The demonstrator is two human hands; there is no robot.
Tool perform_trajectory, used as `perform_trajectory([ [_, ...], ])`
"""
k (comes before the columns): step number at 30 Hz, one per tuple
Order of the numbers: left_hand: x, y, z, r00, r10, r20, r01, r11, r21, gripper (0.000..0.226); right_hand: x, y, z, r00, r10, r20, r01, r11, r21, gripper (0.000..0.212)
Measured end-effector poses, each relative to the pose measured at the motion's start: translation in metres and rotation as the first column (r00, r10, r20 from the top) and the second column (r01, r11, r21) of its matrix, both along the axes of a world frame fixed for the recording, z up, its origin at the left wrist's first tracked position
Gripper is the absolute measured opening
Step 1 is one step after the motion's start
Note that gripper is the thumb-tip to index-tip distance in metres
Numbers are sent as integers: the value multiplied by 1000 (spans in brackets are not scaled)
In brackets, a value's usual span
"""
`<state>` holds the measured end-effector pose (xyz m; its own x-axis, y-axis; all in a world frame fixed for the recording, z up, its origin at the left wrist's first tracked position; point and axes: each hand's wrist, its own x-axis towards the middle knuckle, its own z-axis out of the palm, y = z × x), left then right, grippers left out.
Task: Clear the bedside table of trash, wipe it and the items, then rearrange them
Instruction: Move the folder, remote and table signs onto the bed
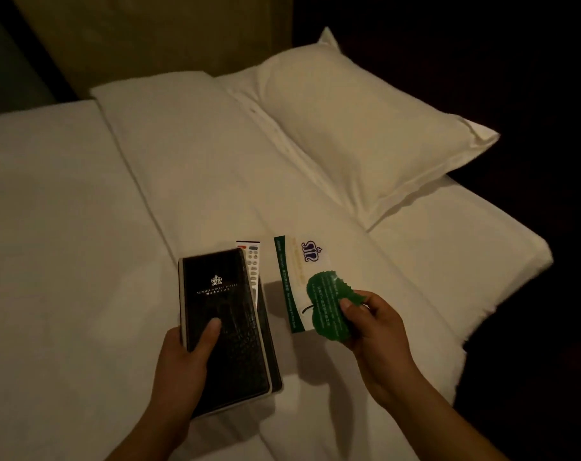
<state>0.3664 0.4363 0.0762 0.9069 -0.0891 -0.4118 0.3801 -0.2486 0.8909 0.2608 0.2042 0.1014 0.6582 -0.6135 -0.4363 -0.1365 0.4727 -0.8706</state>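
The remote (252, 261) lies mostly hidden behind the black folder (222, 294), only its upper buttons showing. Fine print on the white card (299, 271) and green leaf card (325, 301) is too small to read. Right of the bed (66, 227) all is dark.

A white-sheeted bed (56, 234) carries one plump white pillow (359, 128) at its far right corner.

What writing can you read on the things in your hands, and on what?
"SUNSEA FOREST HOTEL", under a crown emblem: black folder in the left hand.
Line beneath it: too small to read.
White card and green leaf card in the right hand: print blurred, purple crest only.
Remote buttons: unreadable.
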Motion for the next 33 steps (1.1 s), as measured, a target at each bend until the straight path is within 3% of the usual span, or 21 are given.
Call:
perform_trajectory([
  [13,83,148,-33,954,297,-36,-291,950,113,63,152,122,-25,943,298,-147,-291,954,63,10],
  [20,111,185,-61,942,336,-23,-324,923,207,60,185,152,-47,908,341,-243,-371,924,-91,10],
  [28,115,196,-85,974,224,30,-215,878,427,66,187,155,-63,877,399,-267,-439,891,-111,23],
  [30,112,191,-84,984,146,97,-175,815,552,71,182,153,-64,862,406,-304,-477,852,-214,31],
  [33,111,178,-74,983,-57,173,-98,632,769,82,174,148,-61,850,375,-369,-509,766,-393,48],
])
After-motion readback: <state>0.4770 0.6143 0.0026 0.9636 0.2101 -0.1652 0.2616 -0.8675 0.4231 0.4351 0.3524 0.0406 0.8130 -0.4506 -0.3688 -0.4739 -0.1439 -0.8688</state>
